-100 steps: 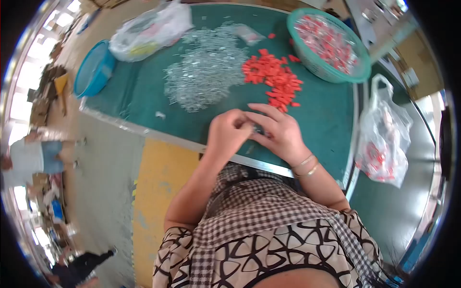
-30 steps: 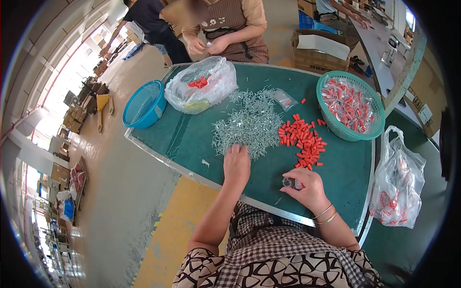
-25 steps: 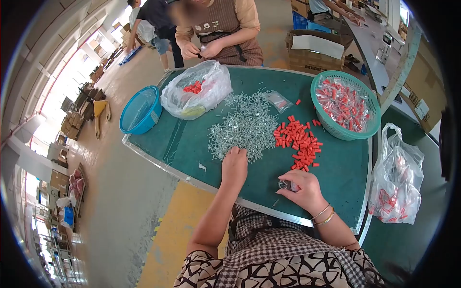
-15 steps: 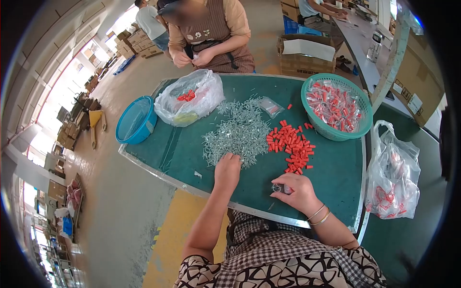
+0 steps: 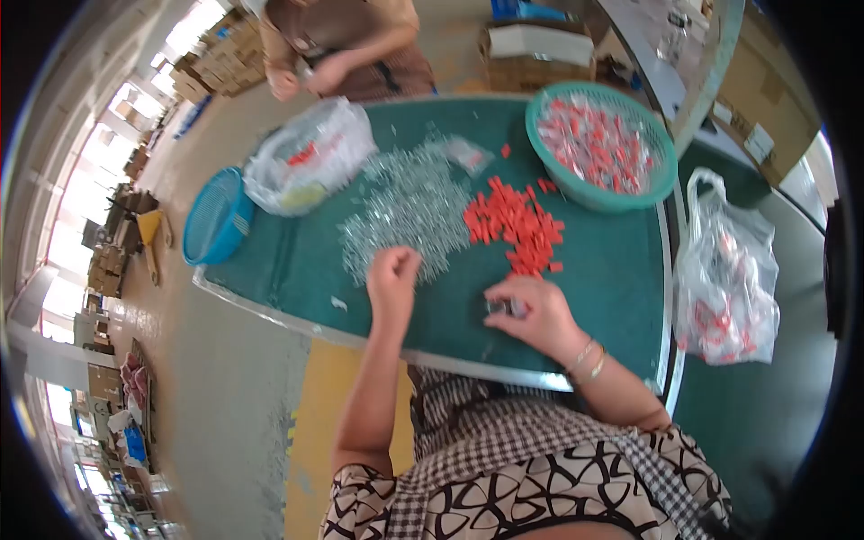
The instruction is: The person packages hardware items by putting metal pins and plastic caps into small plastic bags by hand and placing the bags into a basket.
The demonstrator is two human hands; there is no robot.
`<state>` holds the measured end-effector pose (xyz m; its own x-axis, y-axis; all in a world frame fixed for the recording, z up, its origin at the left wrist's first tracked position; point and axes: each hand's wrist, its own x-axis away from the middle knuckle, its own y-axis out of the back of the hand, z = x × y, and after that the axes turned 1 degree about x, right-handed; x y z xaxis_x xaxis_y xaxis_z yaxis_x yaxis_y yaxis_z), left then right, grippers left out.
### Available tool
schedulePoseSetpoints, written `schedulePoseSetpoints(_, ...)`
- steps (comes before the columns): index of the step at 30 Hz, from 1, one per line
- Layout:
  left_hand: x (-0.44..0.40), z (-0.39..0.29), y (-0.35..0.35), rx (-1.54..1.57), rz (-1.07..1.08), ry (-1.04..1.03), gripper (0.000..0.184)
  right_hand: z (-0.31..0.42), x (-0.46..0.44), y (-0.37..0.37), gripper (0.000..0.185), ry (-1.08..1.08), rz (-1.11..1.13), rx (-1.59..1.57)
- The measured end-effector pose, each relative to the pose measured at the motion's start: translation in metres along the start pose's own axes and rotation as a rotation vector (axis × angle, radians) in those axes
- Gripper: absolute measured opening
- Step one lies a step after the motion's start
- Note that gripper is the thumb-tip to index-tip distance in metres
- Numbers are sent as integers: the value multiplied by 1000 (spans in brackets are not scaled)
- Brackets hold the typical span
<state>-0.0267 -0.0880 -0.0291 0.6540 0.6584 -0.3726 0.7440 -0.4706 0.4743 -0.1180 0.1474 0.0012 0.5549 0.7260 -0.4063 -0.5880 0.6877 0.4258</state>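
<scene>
My left hand (image 5: 393, 277) is at the near edge of a heap of small silvery screws (image 5: 409, 211), its fingers pinched together. Whatever is between those fingertips is too small and blurred to make out. In my right hand (image 5: 540, 315), thumb and fingers grip a small see-through plastic bag (image 5: 506, 308), its mouth facing left. Just beyond that hand lies a pile of red plastic plugs (image 5: 517, 225). A flat filled plastic packet (image 5: 468, 155) rests at the far side of the screws.
A green basket (image 5: 668, 166) of packed red plugs stands at the far right. At the far left are a white plastic bag (image 5: 346, 135) and a blue basket (image 5: 238, 220). Another plastic bag (image 5: 729, 288) hangs off the right edge. Across the table is a co-worker (image 5: 351, 54).
The view has tilted down, so the table sits higher and further left. My left fingers have drawn into a tighter pinch by the screws. The right hand still grips the bag.
</scene>
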Motion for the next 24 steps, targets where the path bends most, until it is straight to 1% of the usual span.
schedulePoseSetpoints(1, 0, -1, -1, 162, 31, 215, 11, -2, 1, -2, 32, -24, -14, -31)
schedulePoseSetpoints(4, -2, -12, -1, 473, 92, 451, 11, -6, 1, -2, 33, -72, -14, -77)
schedulePoseSetpoints(7, 0, -10, -1, 582, 135, 521, 11, -4, 1, -2, 33, -65, -7, -78)
schedulePoseSetpoints(13, -1, -8, -4, 640, 142, 503, 11, -5, 2, -2, 32, -101, 10, -50)
schedulePoseSetpoints(16, -1, -5, -4, 632, 128, 497, 11, -7, 2, -3, 32, -73, -15, -56)
schedulePoseSetpoints(19, 0, -13, -1, 390, 61, 418, 11, -8, 2, -3, 32, -77, -21, -65)
schedulePoseSetpoints(22, 3, -8, -4, 146, 124, 224, 10, 0, 1, 2, 33, -202, 52, -59)
schedulePoseSetpoints(24, 3, -8, -7, -55, 137, -97, 11, -1, 1, 2, 33, -196, 45, -48)
